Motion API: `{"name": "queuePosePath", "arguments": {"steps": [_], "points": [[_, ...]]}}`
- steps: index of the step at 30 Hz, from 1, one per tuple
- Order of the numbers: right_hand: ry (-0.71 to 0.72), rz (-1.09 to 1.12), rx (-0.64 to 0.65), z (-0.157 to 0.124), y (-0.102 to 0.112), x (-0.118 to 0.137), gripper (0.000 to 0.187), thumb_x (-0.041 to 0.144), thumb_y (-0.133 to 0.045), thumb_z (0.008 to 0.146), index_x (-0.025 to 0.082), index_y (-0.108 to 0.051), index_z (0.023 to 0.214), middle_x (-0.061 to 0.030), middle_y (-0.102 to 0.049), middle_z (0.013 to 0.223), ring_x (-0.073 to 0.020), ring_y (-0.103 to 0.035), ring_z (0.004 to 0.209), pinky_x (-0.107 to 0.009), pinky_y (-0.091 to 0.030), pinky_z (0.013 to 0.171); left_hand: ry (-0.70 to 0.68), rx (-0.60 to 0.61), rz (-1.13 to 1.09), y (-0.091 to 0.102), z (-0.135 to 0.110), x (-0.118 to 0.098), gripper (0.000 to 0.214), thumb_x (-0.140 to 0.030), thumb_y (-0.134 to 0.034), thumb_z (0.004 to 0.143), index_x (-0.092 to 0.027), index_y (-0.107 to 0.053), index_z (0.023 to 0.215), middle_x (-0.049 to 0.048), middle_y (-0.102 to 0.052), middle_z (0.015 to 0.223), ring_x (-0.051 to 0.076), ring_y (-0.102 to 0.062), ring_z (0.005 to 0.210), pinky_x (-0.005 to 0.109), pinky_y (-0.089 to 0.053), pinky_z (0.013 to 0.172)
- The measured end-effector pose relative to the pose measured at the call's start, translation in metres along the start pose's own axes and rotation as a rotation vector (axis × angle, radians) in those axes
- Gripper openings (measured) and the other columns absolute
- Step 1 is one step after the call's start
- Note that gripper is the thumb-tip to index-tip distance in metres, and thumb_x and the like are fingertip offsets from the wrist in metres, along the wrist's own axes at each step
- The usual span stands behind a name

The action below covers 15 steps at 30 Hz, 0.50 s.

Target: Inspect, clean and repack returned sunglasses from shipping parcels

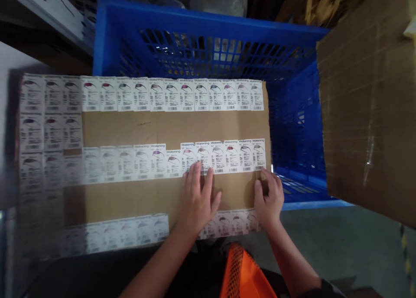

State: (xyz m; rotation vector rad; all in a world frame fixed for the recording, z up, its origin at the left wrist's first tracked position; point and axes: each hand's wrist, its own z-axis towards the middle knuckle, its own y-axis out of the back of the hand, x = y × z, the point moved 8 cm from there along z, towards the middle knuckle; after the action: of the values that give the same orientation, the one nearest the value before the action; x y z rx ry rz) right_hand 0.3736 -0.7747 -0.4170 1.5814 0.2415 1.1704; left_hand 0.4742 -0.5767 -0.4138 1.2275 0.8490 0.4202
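Observation:
A brown cardboard sheet point(208, 127) lies in front of me, with rows of white printed labels on it. Each label in the middle row, such as this white label point(231, 157), reads "Wakening" above a small picture of glasses and a barcode. My left hand point(198, 198) rests with spread fingers, its fingertips on the lower edge of the middle row. At the right end of that row, my right hand point(270, 198) touches the bottom of the last label point(258, 155) with its index fingertip. Its fingers are curled, the thumb apart from the index.
A blue plastic crate point(211, 23) with slotted walls stands behind and under the cardboard sheet. A large cardboard piece point(367, 116) rises at the right. Below, between my arms, is an orange object with a mesh part point(243, 274). A pale metal beam point(61, 14) crosses the upper left.

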Motion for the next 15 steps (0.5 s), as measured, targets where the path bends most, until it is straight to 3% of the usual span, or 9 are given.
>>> {"name": "queuePosePath", "arguments": {"steps": [15], "points": [[-0.048,-0.033,0.018,-0.0047,-0.0002,-0.0031,0.044,0.039,-0.049,0.100,0.020,-0.064,0.137,-0.0153,-0.062,0.122,-0.0282,-0.060,0.112,-0.044,-0.052,0.092,0.006,-0.011,0.019,0.0070,0.0001,-0.0025,0.064,-0.034,-0.060,0.092,-0.007,-0.043,0.148,0.0291,-0.028,0.158,0.045,-0.029,0.147,0.063,-0.030,0.117]]}}
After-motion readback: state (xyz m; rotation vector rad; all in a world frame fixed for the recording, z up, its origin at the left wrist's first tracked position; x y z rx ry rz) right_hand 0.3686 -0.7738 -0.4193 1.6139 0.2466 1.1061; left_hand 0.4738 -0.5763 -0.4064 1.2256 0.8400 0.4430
